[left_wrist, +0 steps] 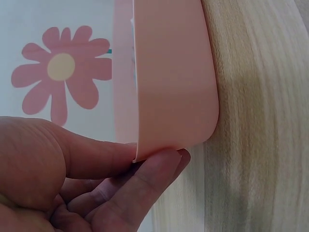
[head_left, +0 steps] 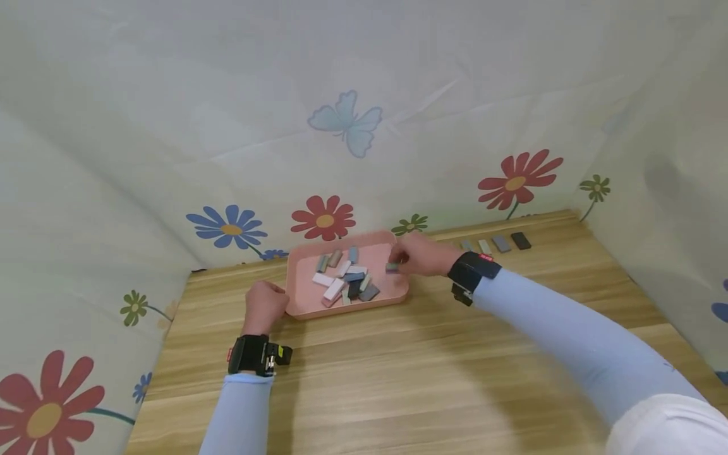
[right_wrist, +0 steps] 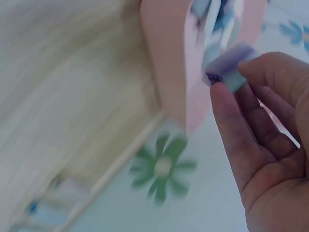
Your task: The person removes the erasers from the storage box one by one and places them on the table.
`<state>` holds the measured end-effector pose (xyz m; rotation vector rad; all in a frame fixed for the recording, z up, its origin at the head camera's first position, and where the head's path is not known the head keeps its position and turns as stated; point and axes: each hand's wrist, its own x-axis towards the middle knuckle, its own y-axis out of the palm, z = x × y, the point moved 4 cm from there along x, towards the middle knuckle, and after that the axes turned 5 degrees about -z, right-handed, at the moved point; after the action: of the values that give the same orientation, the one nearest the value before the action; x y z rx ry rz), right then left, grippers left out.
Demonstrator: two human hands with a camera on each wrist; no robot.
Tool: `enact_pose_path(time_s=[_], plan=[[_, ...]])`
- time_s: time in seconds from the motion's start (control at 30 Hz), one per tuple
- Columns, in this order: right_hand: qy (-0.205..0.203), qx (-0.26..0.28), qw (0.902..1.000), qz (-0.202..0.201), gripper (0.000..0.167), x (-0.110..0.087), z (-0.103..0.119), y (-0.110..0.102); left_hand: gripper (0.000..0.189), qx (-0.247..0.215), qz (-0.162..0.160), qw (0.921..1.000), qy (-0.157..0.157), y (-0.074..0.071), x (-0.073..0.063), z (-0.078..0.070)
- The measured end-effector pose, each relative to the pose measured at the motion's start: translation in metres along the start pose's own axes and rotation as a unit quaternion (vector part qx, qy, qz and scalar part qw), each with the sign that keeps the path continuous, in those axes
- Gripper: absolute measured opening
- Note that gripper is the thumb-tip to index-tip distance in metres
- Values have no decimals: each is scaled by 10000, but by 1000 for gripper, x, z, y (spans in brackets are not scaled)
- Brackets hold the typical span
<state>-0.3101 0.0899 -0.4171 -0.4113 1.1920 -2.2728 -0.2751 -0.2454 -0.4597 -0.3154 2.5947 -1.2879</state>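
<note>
A pink tray (head_left: 303, 298) stands near the back of the wooden table with several small flat rectangular blocks (head_left: 334, 289) piled in it, white, blue, grey, green and brown. At its left end my left hand (head_left: 265, 306) pinches the rim; the left wrist view shows thumb and fingers on the tray's corner (left_wrist: 174, 87). My right hand (head_left: 423, 254) is over the tray's right end. Between its thumb and fingers it pinches a small two-tone block (right_wrist: 229, 66), purple and pale green, which looks lifted above the tray floor.
To the right of the tray, a row of similar blocks, among them a dark one (head_left: 520, 241) and a blue-grey one (head_left: 501, 244), lies along the table's back edge. A white flowered curtain (head_left: 421, 177) hangs behind and beside the wooden table (head_left: 387, 379).
</note>
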Motion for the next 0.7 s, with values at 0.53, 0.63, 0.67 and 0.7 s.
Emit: enact_pose_path(time_s=[0.53,0.63,0.67,0.7], plan=[[2299,386,9571,-1720,32,-147,-129,-91,18,-2,-39,10000,30,-2,-1,0],[2620,301,9477,-1795,35,-171,-149,-87,18,-4,-56,10000,72,-2,-3,-1],[2721,269,9444,-1825,36,-177,-155,-86,18,-1,-61,9999,90,-2,-4,-1],[2766,200,9422,-1882,36,-182,-160,-84,18,-8,-59,9999,126,-3,-5,-2]])
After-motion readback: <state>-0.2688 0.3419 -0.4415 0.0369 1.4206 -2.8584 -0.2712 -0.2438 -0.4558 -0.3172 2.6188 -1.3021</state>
